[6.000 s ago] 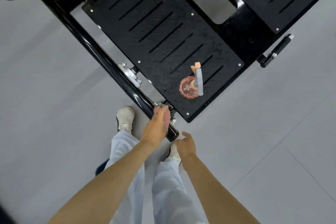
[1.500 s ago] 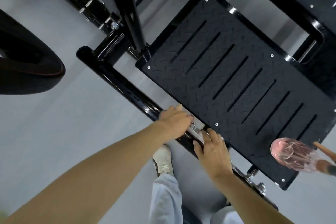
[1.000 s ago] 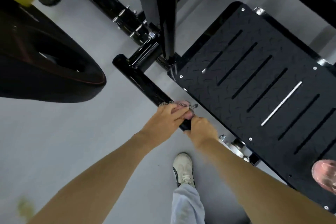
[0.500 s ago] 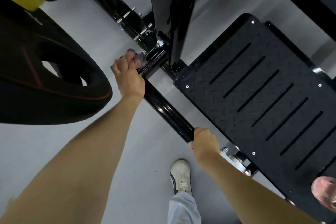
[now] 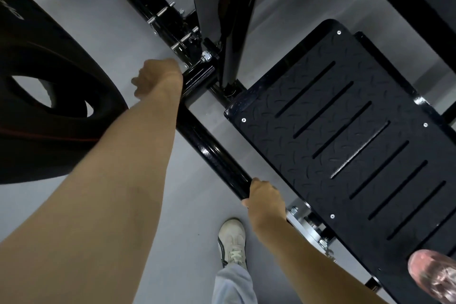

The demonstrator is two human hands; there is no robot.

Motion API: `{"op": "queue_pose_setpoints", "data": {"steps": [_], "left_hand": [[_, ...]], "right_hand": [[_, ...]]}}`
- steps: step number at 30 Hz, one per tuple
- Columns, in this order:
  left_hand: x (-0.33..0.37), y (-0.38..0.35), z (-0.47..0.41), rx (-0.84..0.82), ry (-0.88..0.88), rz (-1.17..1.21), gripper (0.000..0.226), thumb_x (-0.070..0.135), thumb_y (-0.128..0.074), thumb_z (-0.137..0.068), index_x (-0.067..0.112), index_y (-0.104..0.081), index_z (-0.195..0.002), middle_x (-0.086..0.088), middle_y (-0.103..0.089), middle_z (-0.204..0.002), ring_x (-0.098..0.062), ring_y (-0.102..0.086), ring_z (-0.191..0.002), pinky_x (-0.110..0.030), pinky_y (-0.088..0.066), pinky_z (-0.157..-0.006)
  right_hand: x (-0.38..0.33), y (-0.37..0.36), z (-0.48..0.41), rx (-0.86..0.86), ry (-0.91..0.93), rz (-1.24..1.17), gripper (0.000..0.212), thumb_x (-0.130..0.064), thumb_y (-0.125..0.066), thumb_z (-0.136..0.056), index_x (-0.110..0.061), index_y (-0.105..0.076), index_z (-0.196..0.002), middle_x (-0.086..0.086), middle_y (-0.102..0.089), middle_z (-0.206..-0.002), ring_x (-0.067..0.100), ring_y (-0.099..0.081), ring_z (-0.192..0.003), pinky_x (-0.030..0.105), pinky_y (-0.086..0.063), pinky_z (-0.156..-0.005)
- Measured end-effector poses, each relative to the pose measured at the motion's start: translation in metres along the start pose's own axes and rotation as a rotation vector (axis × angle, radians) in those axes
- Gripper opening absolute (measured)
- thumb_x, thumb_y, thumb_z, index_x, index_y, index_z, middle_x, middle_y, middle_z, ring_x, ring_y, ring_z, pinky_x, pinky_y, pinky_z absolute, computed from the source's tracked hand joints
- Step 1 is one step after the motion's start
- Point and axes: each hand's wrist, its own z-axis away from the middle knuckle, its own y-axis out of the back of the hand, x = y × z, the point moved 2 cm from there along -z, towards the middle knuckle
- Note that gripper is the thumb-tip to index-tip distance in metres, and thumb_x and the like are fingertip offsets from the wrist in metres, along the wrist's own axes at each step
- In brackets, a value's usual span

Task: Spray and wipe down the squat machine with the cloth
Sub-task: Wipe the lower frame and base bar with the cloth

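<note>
Right hand [image 5: 265, 196] is clamping the near end of the black frame tube [image 5: 212, 153], bracing; spray bottle [image 5: 436, 276] is sitting on the footplate [image 5: 345, 131] corner, off to its right. Left hand [image 5: 158, 76] is working at the far bracket joint [image 5: 197, 74], blurred with fingers hidden, so I can't tell its grip, and the cloth isn't showing. I'd be pressing firmly round the bolts and covering both of the joint's 2 faces.

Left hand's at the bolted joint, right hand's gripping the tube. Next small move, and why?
Probably slide the left hand down the black tube toward the right hand: that stretch lies open between them. The cloth is not visible.
</note>
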Motion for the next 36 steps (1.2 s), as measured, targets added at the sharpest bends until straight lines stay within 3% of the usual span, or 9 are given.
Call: {"op": "queue_pose_setpoints", "data": {"steps": [3,5,9,17,21,25,29,34,36], "left_hand": [[0.009,0.01,-0.011,-0.1,0.114,0.119,0.026,0.025,-0.044,-0.09,0.017,-0.064,-0.106,-0.006,-0.063,-0.047,-0.01,-0.061,-0.065,-0.021,-0.042,-0.06],[0.007,0.013,-0.011,-0.084,0.16,0.183,0.016,0.02,-0.046,-0.091,0.015,-0.06,-0.096,0.0,-0.049,-0.028,-0.007,-0.06,-0.05,-0.022,-0.036,-0.05],[-0.019,-0.003,-0.005,0.128,0.014,0.167,0.031,0.027,-0.045,-0.091,0.013,-0.064,-0.111,-0.004,-0.068,-0.112,-0.023,-0.061,-0.107,-0.028,-0.044,-0.081],[-0.058,-0.017,0.025,0.147,-0.078,0.504,0.043,0.039,-0.025,-0.103,0.017,-0.041,-0.137,-0.008,-0.052,-0.136,-0.026,-0.05,-0.122,-0.033,-0.036,-0.1],[-0.097,-0.045,0.052,-0.096,0.262,0.79,0.045,0.034,-0.024,-0.104,0.01,-0.053,-0.129,-0.01,-0.062,-0.118,-0.03,-0.057,-0.115,-0.031,-0.045,-0.093],[-0.138,-0.079,0.112,-0.543,0.529,0.984,0.047,0.053,-0.031,-0.097,0.019,-0.052,-0.073,0.001,-0.055,-0.071,-0.016,-0.049,-0.058,-0.025,-0.039,-0.056],[-0.124,-0.064,0.104,-0.578,0.453,0.962,0.066,0.077,-0.014,-0.087,0.024,-0.053,-0.084,0.0,-0.056,-0.075,-0.02,-0.053,-0.069,-0.035,-0.045,-0.07],[-0.096,-0.032,0.055,-0.458,0.343,1.031,0.055,0.07,-0.023,-0.092,0.03,-0.056,-0.112,0.006,-0.062,-0.106,-0.019,-0.058,-0.096,-0.037,-0.046,-0.072],[-0.097,-0.033,0.062,-0.39,0.323,1.064,0.04,0.058,-0.024,-0.098,0.027,-0.05,-0.095,0.009,-0.057,-0.091,-0.012,-0.054,-0.082,-0.029,-0.044,-0.074]], "right_hand": [[0.001,-0.002,-0.003,-0.016,0.0,0.012,0.043,-0.02,-0.054,-0.098,-0.003,-0.037,-0.133,0.012,-0.052,-0.127,0.022,-0.054,-0.116,0.027,-0.046,-0.095],[0.001,-0.002,-0.003,-0.014,0.007,0.021,0.044,-0.019,-0.054,-0.097,-0.002,-0.036,-0.134,0.012,-0.052,-0.128,0.022,-0.054,-0.116,0.026,-0.046,-0.094],[0.0,-0.002,-0.003,-0.008,0.002,0.035,0.043,-0.018,-0.055,-0.097,-0.003,-0.037,-0.133,0.012,-0.053,-0.127,0.021,-0.055,-0.114,0.026,-0.046,-0.092],[0.0,-0.002,-0.003,0.01,-0.019,0.024,0.039,-0.017,-0.055,-0.096,-0.004,-0.042,-0.13,0.01,-0.056,-0.122,0.021,-0.057,-0.11,0.027,-0.049,-0.086],[-0.001,-0.001,-0.002,0.006,-0.027,0.035,0.041,-0.018,-0.056,-0.096,-0.004,-0.043,-0.131,0.01,-0.057,-0.122,0.022,-0.058,-0.11,0.028,-0.051,-0.085],[-0.001,-0.001,-0.001,0.02,-0.027,0.025,0.041,-0.022,-0.055,-0.097,-0.003,-0.042,-0.131,0.01,-0.056,-0.123,0.022,-0.058,-0.111,0.028,-0.05,-0.084],[-0.001,-0.001,0.0,0.025,-0.027,0.033,0.043,-0.019,-0.055,-0.097,-0.002,-0.04,-0.133,0.012,-0.055,-0.124,0.023,-0.058,-0.11,0.029,-0.051,-0.083],[0.001,-0.004,-0.003,0.039,-0.013,0.042,0.042,-0.017,-0.059,-0.095,-0.003,-0.042,-0.13,0.011,-0.055,-0.123,0.023,-0.058,-0.111,0.029,-0.051,-0.083],[0.002,-0.006,-0.003,0.051,-0.023,0.03,0.039,-0.017,-0.06,-0.094,-0.003,-0.045,-0.127,0.011,-0.056,-0.12,0.023,-0.058,-0.109,0.029,-0.052,-0.081]]}}
